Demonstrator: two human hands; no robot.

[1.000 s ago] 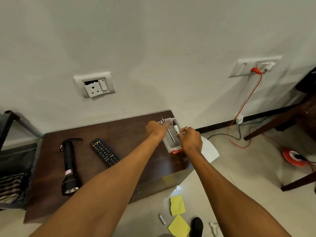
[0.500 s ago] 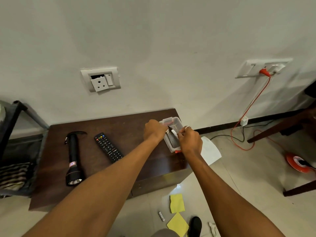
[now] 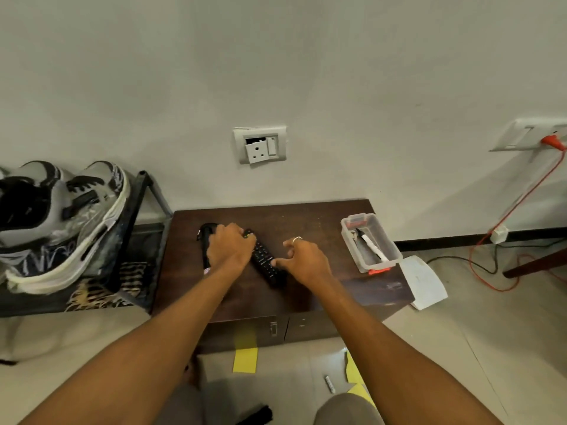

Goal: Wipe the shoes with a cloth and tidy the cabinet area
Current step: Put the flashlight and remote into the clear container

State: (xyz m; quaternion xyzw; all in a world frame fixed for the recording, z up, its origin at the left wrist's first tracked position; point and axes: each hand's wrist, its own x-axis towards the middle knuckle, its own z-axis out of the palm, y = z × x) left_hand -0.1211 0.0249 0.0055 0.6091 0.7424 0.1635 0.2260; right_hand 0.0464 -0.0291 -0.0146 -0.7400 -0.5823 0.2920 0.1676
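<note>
On the dark cabinet top (image 3: 306,222), the remote (image 3: 264,259) lies flat and slantwise near the middle, its far end toward the back left and its near end pointing at the front edge. The left hand (image 3: 230,251) lies knuckles-up over that far end with its fingers curled down. It also covers the middle of the black torch (image 3: 206,237), which lies just beside the remote toward the left edge, and I cannot tell which of the two it actually grips. The right hand (image 3: 303,260) is at the remote's near end, thumb touching its side, the other fingers half bent and spread above the wood, closed on nothing. The remote looks light, stiff and smooth-sided, so a pinch across its narrow sides near the middle should lift it cleanly. Pressing on the button face is best avoided. The torch probably weighs more and could roll, so it wants a full wrap around the barrel. A clear plastic box (image 3: 351,246) sits at the right edge. The shoes (image 3: 61,222) rest on a rack (image 3: 144,191) off the left edge, well apart from both hands.
</note>
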